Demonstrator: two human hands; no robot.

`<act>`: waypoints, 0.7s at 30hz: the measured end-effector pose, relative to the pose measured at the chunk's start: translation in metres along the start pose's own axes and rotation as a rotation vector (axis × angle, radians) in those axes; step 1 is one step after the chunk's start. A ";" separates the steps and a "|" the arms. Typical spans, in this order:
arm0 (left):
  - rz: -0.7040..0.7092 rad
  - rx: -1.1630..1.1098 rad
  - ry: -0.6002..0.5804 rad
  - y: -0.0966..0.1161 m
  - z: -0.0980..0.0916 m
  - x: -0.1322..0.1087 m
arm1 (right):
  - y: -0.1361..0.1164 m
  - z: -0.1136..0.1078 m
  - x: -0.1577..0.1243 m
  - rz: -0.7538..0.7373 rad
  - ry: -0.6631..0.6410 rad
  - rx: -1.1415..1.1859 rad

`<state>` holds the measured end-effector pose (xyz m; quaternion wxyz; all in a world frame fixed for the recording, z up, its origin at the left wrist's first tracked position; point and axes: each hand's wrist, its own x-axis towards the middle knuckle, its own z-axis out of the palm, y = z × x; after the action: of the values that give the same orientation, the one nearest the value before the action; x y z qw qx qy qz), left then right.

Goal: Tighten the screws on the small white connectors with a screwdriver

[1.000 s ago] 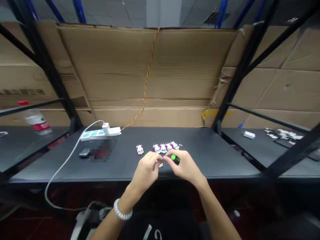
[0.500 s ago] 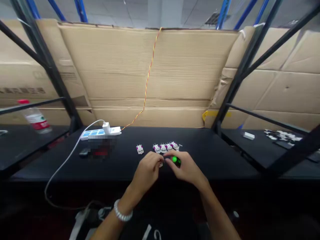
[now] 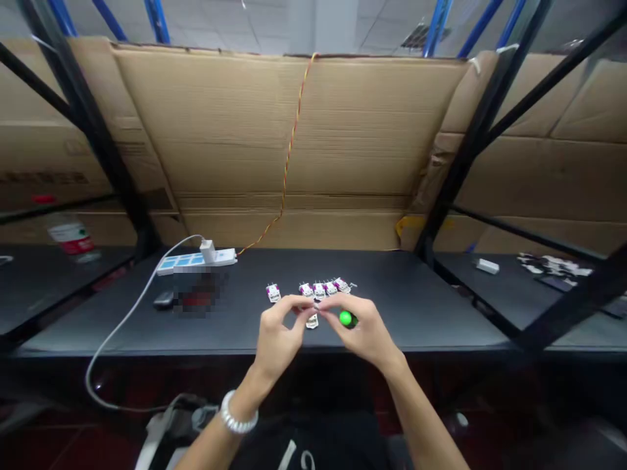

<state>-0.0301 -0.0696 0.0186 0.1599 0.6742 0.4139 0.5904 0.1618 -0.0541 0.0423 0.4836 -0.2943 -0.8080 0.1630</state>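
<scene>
My left hand [image 3: 280, 331], with a pale beaded bracelet [image 3: 237, 415] on its wrist, pinches thumb and forefinger together. Its fingertips meet those of my right hand [image 3: 368, 329] at something tiny that I cannot make out. Tucked in my right hand is a dark tool with a bright green round end [image 3: 345, 318]; its far part is hidden. Just below the fingertips is a small white part [image 3: 312, 322], apparently on the black table [image 3: 416, 307]. Beyond my hands several white-and-purple modules [image 3: 319, 289] lie in a row. One similar module [image 3: 273, 292] sits apart, to their left.
A white power strip [image 3: 225, 257] with a plugged-in charger [image 3: 208, 250] lies at the back left, its white cable [image 3: 115, 333] looping over the front edge. A dark mouse-like object [image 3: 164, 299] is nearby. Black metal posts and a cardboard wall [image 3: 220, 130] enclose the table.
My left hand has turned, its thumb and forefinger now showing, and both hands' fingertips have come together. More of the small white part below shows. The picture has shifted in brightness.
</scene>
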 end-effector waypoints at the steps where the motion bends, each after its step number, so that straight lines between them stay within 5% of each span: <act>1: -0.010 -0.015 0.004 0.000 0.000 0.000 | 0.000 0.000 -0.001 -0.020 0.005 -0.009; 13: -0.034 -0.174 -0.057 0.002 -0.007 0.005 | -0.007 0.001 -0.004 -0.139 -0.031 -0.058; 21: -0.013 -0.309 -0.103 -0.006 -0.006 0.006 | -0.023 -0.001 -0.004 0.060 -0.071 0.023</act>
<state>-0.0386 -0.0629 0.0200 0.2866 0.6683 0.3140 0.6105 0.1572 -0.0741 0.0526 0.4529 -0.3068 -0.8135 0.1973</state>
